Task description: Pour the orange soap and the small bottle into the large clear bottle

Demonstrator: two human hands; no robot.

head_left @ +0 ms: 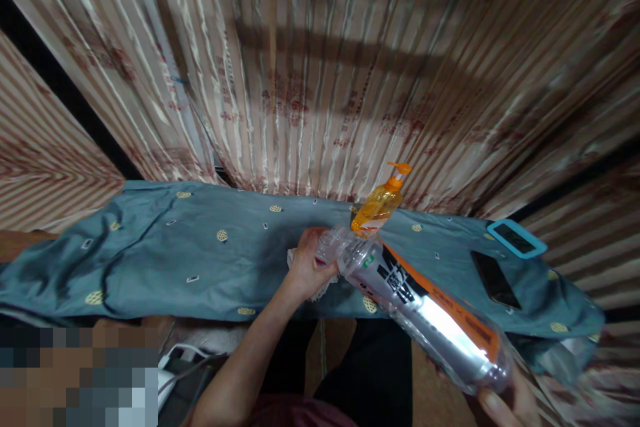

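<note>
My right hand (505, 403) holds the base of a large clear plastic bottle (425, 310) with an orange, black and white label, tilted so its neck points up and left. My left hand (307, 267) grips the bottle's neck and cap end, with a white cloth (295, 260) bunched under its fingers. Just behind the bottle's neck stands an orange pump bottle (380, 203) on the grey-blue cloth-covered table (200, 247).
A dark phone (495, 279) and a second phone in a light blue case (517, 238) lie at the table's right end. Striped curtains (320, 67) hang behind the table. White cables (175, 363) lie on the floor at lower left.
</note>
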